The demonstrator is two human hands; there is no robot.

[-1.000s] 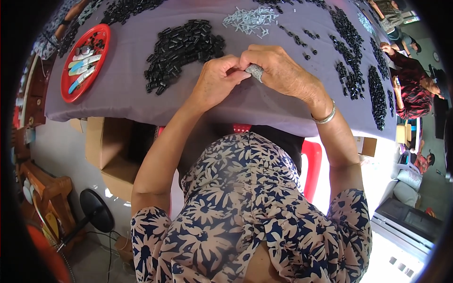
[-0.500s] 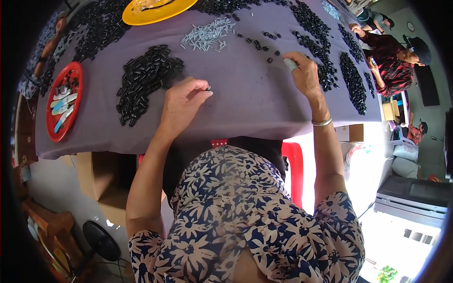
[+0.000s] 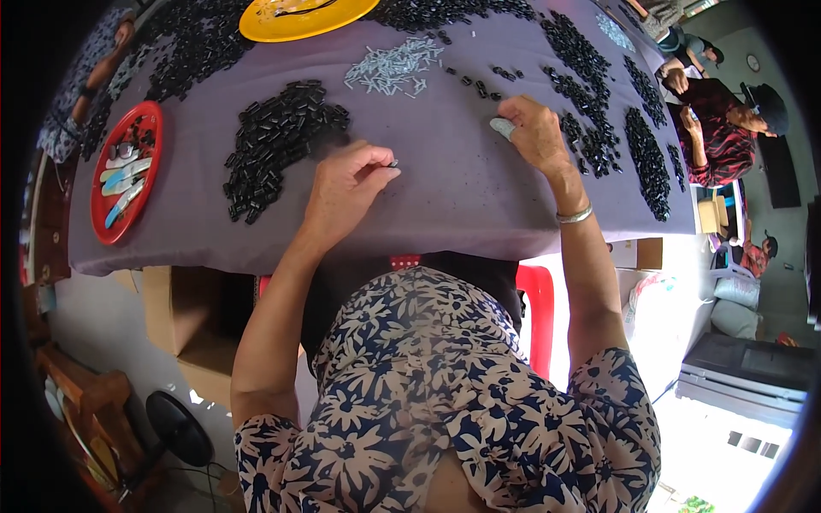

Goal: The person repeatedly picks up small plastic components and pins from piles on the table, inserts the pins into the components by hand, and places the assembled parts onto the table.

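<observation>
Over the purple-grey cloth [image 3: 453, 192], my left hand [image 3: 346, 192] pinches a small dark piece [image 3: 393, 163] between thumb and forefinger. Just beyond that hand lies a heap of short black cylinders [image 3: 269, 145]. My right hand [image 3: 539, 137] is held to the right, fingers curled in, with a pale silvery wrap [image 3: 502, 128] on the thumb. Whatever its fingers hold, if anything, is hidden. Several loose black pieces [image 3: 481, 90] lie just past its fingertips. Farther off is a pile of thin, pale pins [image 3: 393, 67].
A red tray [image 3: 98, 201] with blue-and-white-handled tools stands at the left. At the far edge is a yellow plate [image 3: 299, 26]. More black pieces [image 3: 647, 162] are heaped on the right. A person in a red-and-black shirt [image 3: 718, 128] sits beyond the table's right side.
My right hand has come leftward, closer to my left hand, its fingers curled. My left hand keeps its pinch on the small piece. The whole view has shifted slightly.
</observation>
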